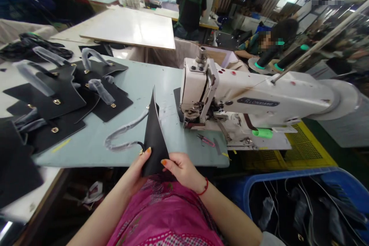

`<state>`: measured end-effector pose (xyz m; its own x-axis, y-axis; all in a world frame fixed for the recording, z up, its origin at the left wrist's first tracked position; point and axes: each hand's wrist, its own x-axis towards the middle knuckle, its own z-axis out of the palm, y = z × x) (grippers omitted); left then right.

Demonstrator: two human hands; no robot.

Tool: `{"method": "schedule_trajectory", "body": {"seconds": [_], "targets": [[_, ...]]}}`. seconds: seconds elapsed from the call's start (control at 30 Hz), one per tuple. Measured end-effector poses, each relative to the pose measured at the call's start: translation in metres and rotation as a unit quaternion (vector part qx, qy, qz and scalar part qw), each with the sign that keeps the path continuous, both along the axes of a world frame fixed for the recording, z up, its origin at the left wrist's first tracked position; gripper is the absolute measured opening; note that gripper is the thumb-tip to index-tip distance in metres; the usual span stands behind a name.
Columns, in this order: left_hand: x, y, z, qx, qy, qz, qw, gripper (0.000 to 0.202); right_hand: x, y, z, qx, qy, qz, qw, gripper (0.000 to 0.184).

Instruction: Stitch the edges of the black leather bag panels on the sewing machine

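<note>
Between both hands I hold a black leather bag panel point(155, 138), tilted up at the table's front edge. A plastic-wrapped handle point(122, 147) with gold fittings trails from its left side onto the table. My left hand point(140, 167) grips the panel's lower left, thumb on top beside a gold fitting. My right hand point(181, 167) pinches its right edge between thumb and fingers. To the right stands a white sewing machine point(245, 94). Pink thread snips point(206, 140) lie in front of it, and part of a dark piece point(178, 103) shows behind the needle area.
Several black panels with wrapped handles point(65, 102) are piled on the left of the table point(170, 80). A blue basket point(248, 188) at lower right holds more panels. Behind it sits a yellow crate point(305, 148). Black thread cones point(268, 57) stand behind the machine; people work farther back.
</note>
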<state>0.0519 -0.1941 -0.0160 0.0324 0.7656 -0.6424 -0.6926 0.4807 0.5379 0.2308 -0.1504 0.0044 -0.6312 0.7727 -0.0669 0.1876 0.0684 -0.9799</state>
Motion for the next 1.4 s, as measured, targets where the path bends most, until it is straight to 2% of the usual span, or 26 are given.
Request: {"method": "schedule_trajectory", "body": {"seconds": [0.1,0.17,0.33,0.47,0.57,0.67,0.8,0.93,1.13,1.4], "targets": [[0.006,-0.004,-0.01,-0.042,-0.048,0.027,0.998,0.041,-0.008,-0.007,-0.004,0.017,-0.003,-0.01,1.0,0.05],[0.007,-0.005,-0.013,-0.067,-0.042,0.04,0.996,0.036,-0.011,-0.009,-0.005,0.009,-0.012,-0.011,1.0,0.053],[0.001,0.004,-0.005,-0.036,0.067,0.063,0.995,0.033,-0.011,-0.005,-0.012,-0.04,-0.005,-0.049,0.998,0.06],[0.004,0.025,0.006,0.01,0.138,0.051,0.989,0.039,-0.001,0.005,-0.021,-0.087,0.007,-0.101,0.991,0.06],[0.011,0.047,0.01,0.046,0.15,0.025,0.987,0.04,0.008,0.016,-0.023,-0.082,0.011,-0.112,0.99,0.055],[0.018,0.074,0.007,0.035,0.169,0.006,0.985,0.041,0.014,0.034,-0.025,-0.063,0.017,-0.144,0.988,0.053],[0.025,0.114,-0.002,0.028,0.178,-0.013,0.983,0.043,0.013,0.063,-0.034,-0.115,0.05,-0.223,0.967,0.051],[0.024,0.141,-0.007,0.032,0.187,-0.025,0.982,0.042,0.006,0.08,-0.043,-0.15,0.079,-0.251,0.953,0.051],[0.017,0.16,-0.011,0.045,0.208,-0.049,0.976,0.04,0.0,0.088,-0.045,-0.165,0.093,-0.275,0.943,0.051],[0.012,0.167,-0.015,0.054,0.217,-0.079,0.972,0.042,-0.001,0.089,-0.048,-0.155,0.103,-0.281,0.942,0.051]]}}
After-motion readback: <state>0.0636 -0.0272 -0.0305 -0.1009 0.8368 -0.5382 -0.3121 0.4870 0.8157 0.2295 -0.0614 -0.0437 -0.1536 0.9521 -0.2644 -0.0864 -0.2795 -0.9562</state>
